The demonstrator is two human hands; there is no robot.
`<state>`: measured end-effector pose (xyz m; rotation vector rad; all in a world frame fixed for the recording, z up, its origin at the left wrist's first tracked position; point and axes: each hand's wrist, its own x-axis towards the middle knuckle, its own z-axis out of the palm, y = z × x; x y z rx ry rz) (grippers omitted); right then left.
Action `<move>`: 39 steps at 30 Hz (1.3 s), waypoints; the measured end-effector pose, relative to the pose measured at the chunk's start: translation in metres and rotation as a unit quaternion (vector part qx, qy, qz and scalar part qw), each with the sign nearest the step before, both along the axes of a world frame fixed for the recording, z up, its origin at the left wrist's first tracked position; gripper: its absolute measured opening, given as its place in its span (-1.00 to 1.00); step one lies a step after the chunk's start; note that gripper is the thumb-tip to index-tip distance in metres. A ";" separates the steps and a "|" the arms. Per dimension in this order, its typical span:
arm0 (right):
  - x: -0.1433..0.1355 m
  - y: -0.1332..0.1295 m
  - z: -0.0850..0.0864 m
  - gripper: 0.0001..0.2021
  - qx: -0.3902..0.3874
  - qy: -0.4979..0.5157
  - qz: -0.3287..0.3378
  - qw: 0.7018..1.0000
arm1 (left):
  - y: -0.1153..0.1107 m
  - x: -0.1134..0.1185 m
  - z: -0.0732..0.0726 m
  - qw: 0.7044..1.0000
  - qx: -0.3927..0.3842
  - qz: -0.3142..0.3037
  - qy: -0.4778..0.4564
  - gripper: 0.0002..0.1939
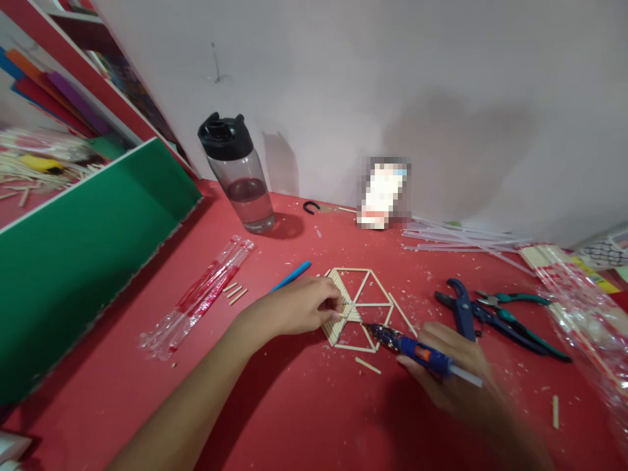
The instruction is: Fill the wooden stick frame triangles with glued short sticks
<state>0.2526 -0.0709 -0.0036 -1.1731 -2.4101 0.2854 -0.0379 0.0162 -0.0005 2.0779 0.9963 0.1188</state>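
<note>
A hexagonal frame of thin wooden sticks point(373, 305) lies flat on the red table, with spokes meeting near its middle. Its left part is covered by sticks laid side by side. Over that covered part is my left hand point(314, 304), thumb and fingertips pinched together; what they hold, if anything, is too small to make out. My right hand point(444, 363) grips a dark blue hot glue gun point(417, 350), a clear glue stick jutting from its back. The nozzle points at the frame's centre. Below the frame lies a loose stick point(367, 365).
A water bottle point(240, 176) and a blurred phone point(383, 195) stand by the wall. Cutters point(461, 311) and green-handled pliers point(520, 299) lie at right, near bagged sticks point(583, 301). At left are plastic wrappers point(201, 297), a blue pen-like tool point(292, 275) and a green panel point(98, 261).
</note>
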 end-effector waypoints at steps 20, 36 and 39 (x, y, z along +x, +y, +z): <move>-0.004 0.000 0.011 -0.74 -0.014 0.005 0.001 1.000 | 0.000 0.002 0.007 1.000 0.003 -0.004 -0.008 -0.92; 0.014 -0.004 0.006 -0.38 -0.311 0.274 -0.146 0.898 | -0.001 0.001 0.005 1.000 0.005 -0.007 -0.021 -0.93; 0.021 -0.001 0.004 -0.43 -0.363 0.363 -0.157 0.843 | -0.001 0.000 0.005 1.000 0.003 -0.005 -0.027 -0.94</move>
